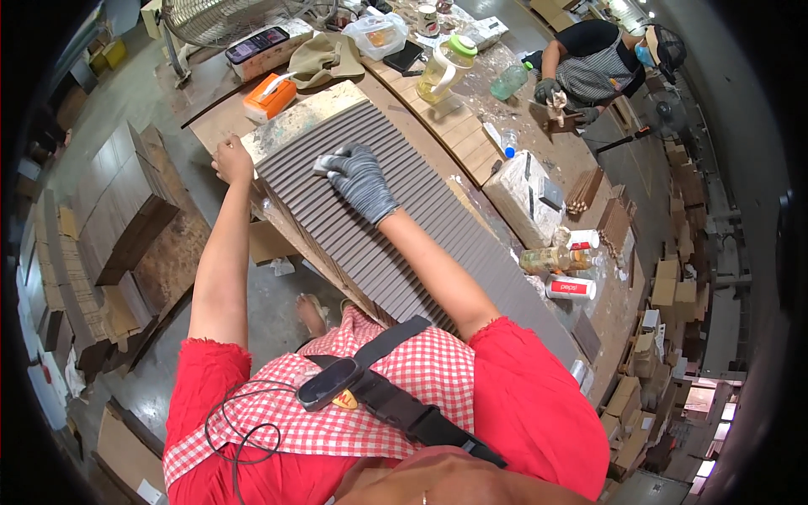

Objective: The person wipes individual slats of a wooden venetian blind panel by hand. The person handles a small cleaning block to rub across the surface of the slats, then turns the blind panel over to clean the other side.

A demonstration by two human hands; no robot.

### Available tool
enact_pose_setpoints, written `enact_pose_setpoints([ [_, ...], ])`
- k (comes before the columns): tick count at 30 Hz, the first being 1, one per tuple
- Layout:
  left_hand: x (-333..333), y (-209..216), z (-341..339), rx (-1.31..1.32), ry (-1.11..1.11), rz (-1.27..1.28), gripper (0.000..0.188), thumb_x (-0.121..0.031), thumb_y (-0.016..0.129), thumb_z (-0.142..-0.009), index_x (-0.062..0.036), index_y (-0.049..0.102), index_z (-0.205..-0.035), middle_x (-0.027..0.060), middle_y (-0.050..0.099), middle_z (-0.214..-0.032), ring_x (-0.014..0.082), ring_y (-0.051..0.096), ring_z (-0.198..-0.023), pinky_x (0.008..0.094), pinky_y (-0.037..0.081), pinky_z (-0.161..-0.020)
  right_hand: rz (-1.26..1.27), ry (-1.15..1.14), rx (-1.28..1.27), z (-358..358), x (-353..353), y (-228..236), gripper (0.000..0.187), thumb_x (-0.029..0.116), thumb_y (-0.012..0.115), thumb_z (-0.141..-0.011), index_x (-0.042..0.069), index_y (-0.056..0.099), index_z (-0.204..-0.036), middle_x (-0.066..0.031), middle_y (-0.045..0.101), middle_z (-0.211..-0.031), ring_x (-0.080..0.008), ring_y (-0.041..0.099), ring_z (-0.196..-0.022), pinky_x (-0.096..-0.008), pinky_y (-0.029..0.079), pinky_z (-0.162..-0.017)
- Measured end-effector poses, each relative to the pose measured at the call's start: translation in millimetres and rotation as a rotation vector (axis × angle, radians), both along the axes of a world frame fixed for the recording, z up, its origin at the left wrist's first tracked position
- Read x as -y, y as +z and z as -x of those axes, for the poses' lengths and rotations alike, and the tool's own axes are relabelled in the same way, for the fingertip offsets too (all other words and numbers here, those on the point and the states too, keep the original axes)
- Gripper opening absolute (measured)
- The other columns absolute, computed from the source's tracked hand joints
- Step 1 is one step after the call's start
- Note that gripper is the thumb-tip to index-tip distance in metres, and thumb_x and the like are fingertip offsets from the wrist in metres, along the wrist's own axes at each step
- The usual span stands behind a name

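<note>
On the left, beyond the edge of the desk (217,118), stacks of dark brown boards (126,202) are sitting on the floor, low and within arm's reach.

The bare left hand (231,160) is gripping the near-left corner of a long row of grey-brown slats (396,244) packed on edge; its grip is curled closed over that corner, apparently bracing the row so that it does not slide or fan apart. The slats are lying diagonally along the desk, from just in front of the person's body up toward a pale end board (307,114) that is capping the far end and keeping the pack square.

The right hand (360,178), in a grey knit glove, is pressing down on the top edges of the slats near that far end. Its grip is closed around a small pale block (324,166), likely a sanding pad, held flat against the surface so that it rides over many edges at once.

Behind the row, an orange tissue box (269,95) and a green-lidded jug (444,67) are standing out of the working area. Farther right, cans and bottles (566,261) are clustering beside the slats, and a co-worker (602,63) in gloves is handling small wooden pieces.
</note>
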State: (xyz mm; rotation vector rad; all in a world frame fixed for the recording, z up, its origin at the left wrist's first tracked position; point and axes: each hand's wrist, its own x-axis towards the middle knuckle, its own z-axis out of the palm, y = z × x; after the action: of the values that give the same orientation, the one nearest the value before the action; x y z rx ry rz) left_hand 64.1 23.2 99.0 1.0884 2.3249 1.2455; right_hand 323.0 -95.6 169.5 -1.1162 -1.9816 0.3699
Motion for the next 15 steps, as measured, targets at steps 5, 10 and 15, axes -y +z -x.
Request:
enact_pose_setpoints([
  [5, 6.7, -0.2, 6.3, -0.035, 0.03, 0.005, 0.047, -0.047, 0.043, -0.092, -0.01, 0.062, -0.113, 0.0164, 0.056, -0.122, 0.0367, 0.045, -0.118, 0.0513, 0.034, -0.097, 0.003, -0.172, 0.053, -37.6, -24.8, 2.1, 0.022, 0.004, 0.068, -0.072, 0.009, 0.073, -0.093, -0.0144, 0.058, -0.09, -0.0296, 0.054, -0.092, -0.0379, 0.045, -0.086],
  [10, 5.9, 3.2, 3.1, -0.04, 0.021, 0.003, 0.046, -0.046, 0.043, -0.091, -0.0102, 0.062, -0.113, 0.0178, 0.056, -0.122, 0.0377, 0.046, -0.117, 0.0515, 0.035, -0.097, -0.094, -0.331, 0.116, -84.6, -66.2, -17.4, 0.016, 0.009, 0.071, -0.072, 0.007, 0.073, -0.088, -0.0133, 0.061, -0.085, -0.0291, 0.056, -0.086, -0.0368, 0.046, -0.082],
  [15, -1.1, -6.3, 20.2, -0.021, 0.011, -0.02, 0.044, -0.045, 0.046, -0.09, -0.0097, 0.065, -0.109, 0.0189, 0.057, -0.121, 0.0373, 0.046, -0.118, 0.0502, 0.034, -0.099, -0.048, -0.426, 0.179, -97.8, -85.0, -13.9, 0.019, 0.009, 0.068, -0.075, 0.01, 0.073, -0.093, -0.0155, 0.063, -0.086, -0.0291, 0.058, -0.086, -0.0372, 0.046, -0.082],
])
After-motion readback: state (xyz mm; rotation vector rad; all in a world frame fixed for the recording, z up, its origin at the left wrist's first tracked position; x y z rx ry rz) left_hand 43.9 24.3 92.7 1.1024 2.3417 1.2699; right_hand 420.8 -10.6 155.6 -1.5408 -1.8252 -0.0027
